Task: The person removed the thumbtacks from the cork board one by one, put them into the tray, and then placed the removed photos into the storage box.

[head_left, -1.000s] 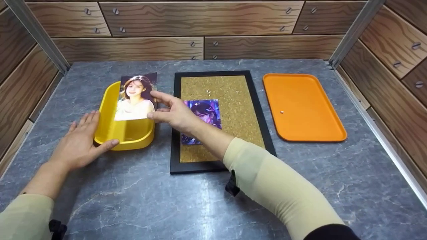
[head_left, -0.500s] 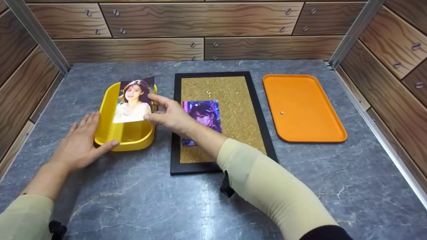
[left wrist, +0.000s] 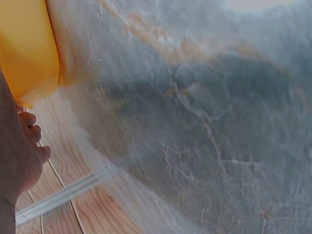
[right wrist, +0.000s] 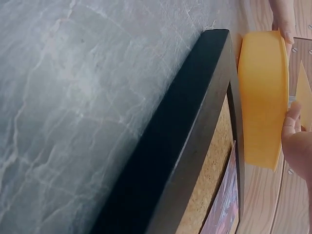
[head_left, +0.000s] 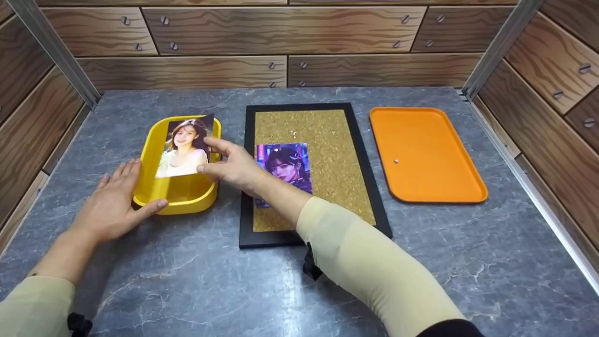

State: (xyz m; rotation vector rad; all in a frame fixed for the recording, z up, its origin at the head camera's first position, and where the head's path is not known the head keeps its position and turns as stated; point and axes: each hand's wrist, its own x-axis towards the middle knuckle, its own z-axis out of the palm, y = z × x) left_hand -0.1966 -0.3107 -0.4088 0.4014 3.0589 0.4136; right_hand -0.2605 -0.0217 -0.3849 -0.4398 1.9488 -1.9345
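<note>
My right hand (head_left: pixel 236 166) pinches a photo card (head_left: pixel 183 152) by its right edge, thumb and fingers on either side of it. The card shows a person in a white top and is held over the yellow container (head_left: pixel 201 206), within its outline in the head view. In the right wrist view, the right hand (right wrist: pixel 298 141) is by the container wall (right wrist: pixel 263 97), with the card (right wrist: pixel 304 95) tilted past the rim. My left hand (head_left: pixel 107 201) rests with straight fingers along the container's left side, its thumb at the near rim. The left wrist view shows the container (left wrist: pixel 29 53) beside those fingers.
A cork board (head_left: pixel 337 187) with a black frame lies at the middle, a purple illustrated picture (head_left: pixel 285 164) on it and several small pins (head_left: pixel 294 134) near its top. To the right is an orange tray (head_left: pixel 435 154) bearing one small pin (head_left: pixel 396 161).
My right hand has brought the photo card slightly left and nearer to me, lower over the yellow container. The left hand has stayed in place.
</note>
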